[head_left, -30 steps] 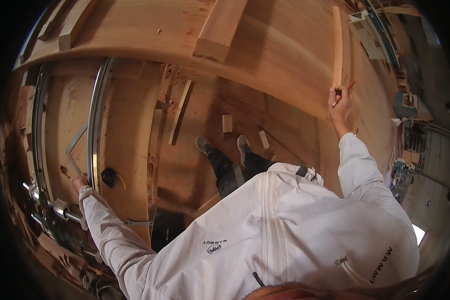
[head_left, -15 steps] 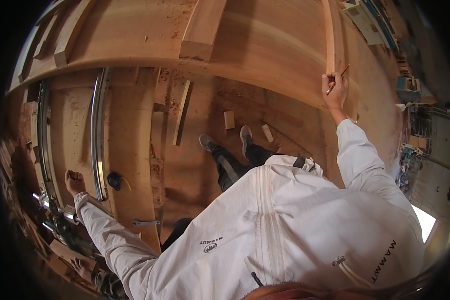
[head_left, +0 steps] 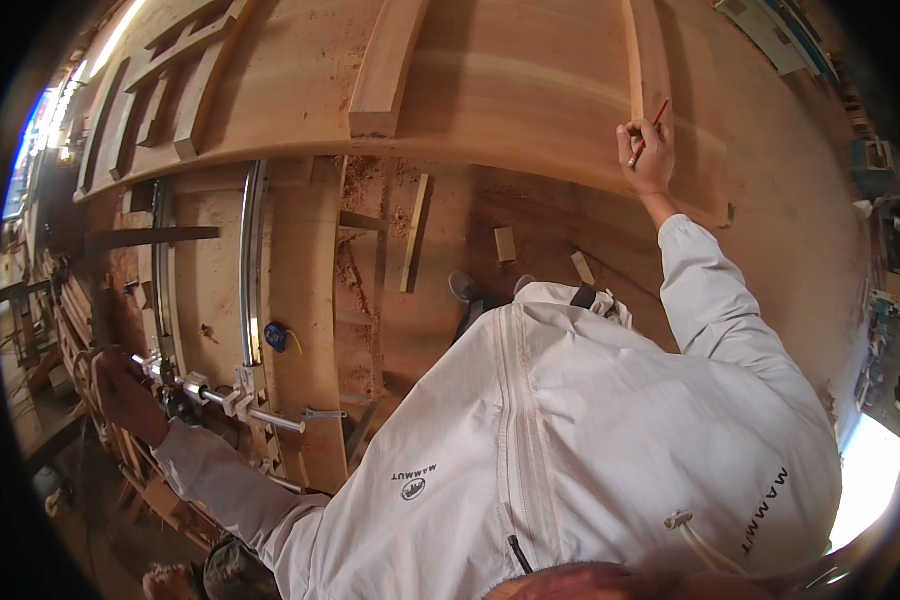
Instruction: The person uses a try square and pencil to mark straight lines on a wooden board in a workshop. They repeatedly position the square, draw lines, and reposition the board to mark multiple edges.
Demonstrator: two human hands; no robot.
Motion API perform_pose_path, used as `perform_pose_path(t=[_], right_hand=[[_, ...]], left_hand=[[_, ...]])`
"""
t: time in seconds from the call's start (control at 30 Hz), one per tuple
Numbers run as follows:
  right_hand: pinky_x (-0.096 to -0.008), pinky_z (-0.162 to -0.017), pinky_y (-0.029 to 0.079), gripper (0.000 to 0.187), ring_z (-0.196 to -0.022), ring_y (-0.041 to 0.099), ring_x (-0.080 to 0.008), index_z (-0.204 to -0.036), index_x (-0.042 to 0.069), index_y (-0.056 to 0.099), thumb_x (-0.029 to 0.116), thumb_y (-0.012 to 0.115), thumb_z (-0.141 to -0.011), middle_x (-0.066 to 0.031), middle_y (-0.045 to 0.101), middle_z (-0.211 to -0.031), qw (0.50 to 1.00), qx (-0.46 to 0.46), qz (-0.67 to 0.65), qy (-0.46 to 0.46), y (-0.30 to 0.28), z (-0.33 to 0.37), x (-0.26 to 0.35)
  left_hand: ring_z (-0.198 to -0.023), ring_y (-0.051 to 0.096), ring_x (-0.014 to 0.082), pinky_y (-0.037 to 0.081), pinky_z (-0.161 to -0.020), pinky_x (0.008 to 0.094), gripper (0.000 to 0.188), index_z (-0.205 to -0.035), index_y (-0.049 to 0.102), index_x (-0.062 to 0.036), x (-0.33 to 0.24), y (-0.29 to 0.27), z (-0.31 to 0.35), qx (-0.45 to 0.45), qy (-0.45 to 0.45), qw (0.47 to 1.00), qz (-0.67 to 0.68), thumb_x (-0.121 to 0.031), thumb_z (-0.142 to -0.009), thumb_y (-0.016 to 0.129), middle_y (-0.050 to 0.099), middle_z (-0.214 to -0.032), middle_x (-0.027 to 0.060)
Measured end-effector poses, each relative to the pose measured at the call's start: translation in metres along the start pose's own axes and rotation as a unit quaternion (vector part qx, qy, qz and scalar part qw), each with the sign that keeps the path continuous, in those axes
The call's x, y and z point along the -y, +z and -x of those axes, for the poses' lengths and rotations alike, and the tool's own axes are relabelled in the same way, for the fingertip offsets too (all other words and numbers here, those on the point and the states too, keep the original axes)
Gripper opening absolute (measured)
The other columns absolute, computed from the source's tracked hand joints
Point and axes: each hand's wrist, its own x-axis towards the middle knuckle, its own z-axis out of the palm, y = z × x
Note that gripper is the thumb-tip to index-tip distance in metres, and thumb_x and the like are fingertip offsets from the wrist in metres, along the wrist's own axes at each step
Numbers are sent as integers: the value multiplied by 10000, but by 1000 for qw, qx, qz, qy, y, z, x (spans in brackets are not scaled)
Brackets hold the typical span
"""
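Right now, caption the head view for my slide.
Right hand holding a red pencil at the end of a wooden bar; left hand near a metal rod.

I'm standing in what is plainly a woodworking shop: squared timbers [head_left: 380, 85] lie on the broad wooden counter [head_left: 530, 115], to the left of the right hand [head_left: 648, 165] and its red pencil [head_left: 660, 113]. Right of the left hand [head_left: 128, 392] I see shiny metal rails [head_left: 247, 255], a blue tape measure [head_left: 276, 336] and a wrench [head_left: 324, 413], while between the two hands offcuts [head_left: 505, 244] and reddish sawdust [head_left: 351, 270] litter the floor [head_left: 555, 232].
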Motion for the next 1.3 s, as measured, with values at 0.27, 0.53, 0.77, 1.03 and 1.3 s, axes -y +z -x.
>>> perform_pose_path(t=[0.27,0.53,0.77,1.03,1.3], right_hand=[[-418,-970,585,179,-1143,744,-321,-1149,76,715,179,734,-1005,-130,787,-1233,973,54,-223,-22,-55,17,52],[-458,-949,595,288,-1056,736,-394,-1226,90,700,235,774,-989,-169,759,-1183,839,247,-481,-65,-121,112,125],[-434,-722,572,192,-829,704,-338,-1118,64,742,165,803,-967,-134,729,-915,852,255,-455,-34,-101,143,115],[-362,-769,576,151,-845,740,-236,-1092,14,707,149,747,-1037,-123,760,-925,800,288,-496,174,-59,191,144],[-340,-754,561,186,-774,695,-170,-1110,-14,675,169,682,-1084,-71,746,-896,747,184,-463,441,-5,228,225]], left_hand=[[-752,689,178,564,-686,313,202,-1013,752,49,-179,76,141,372,221,900,48,164,-853,705,715,-946,112],[-768,701,303,554,-685,358,121,-1025,734,52,-261,149,228,488,272,812,168,65,-905,724,709,-918,158],[-779,710,251,553,-689,334,88,-1021,725,80,-259,180,227,523,224,785,244,74,-940,690,709,-906,151],[-785,692,149,540,-701,283,182,-987,703,77,-205,259,183,565,131,732,356,-77,-1068,647,698,-887,86],[-705,614,94,491,-649,277,280,-922,694,40,-165,333,130,634,136,713,265,-175,-1095,646,683,-763,35]])
